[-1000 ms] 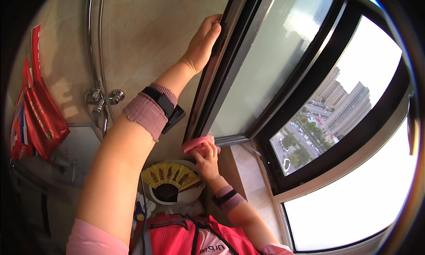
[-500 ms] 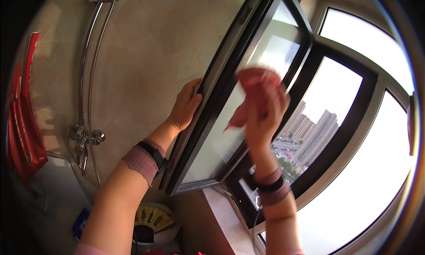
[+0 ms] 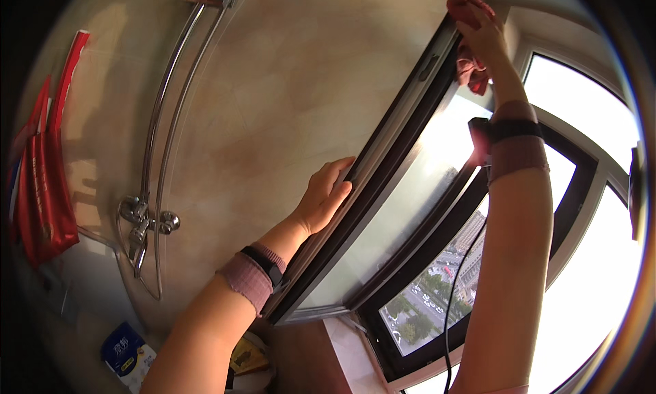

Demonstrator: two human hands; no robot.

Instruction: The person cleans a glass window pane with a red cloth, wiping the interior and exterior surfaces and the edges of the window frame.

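Note:
A dark-framed window sash with a glass pane stands swung inward. My left hand grips the edge of its frame, thumb on the near side and fingers behind. Up at the sash's top corner, my right hand is closed on a red cloth, pressing it over the frame while part of the cloth hangs down along the glass. Dark bands with mauve cuffs circle both my wrists.
A shower rail with hose and mixer tap is mounted on the tiled wall at left. Beside it hangs a red bag. Low down are a blue-and-white package and a windowsill. A black cable hangs near my right arm.
My right hand has carried the red cloth up from in front of the glass to the sash's top corner. My left hand keeps hold of the frame; the view has shifted.

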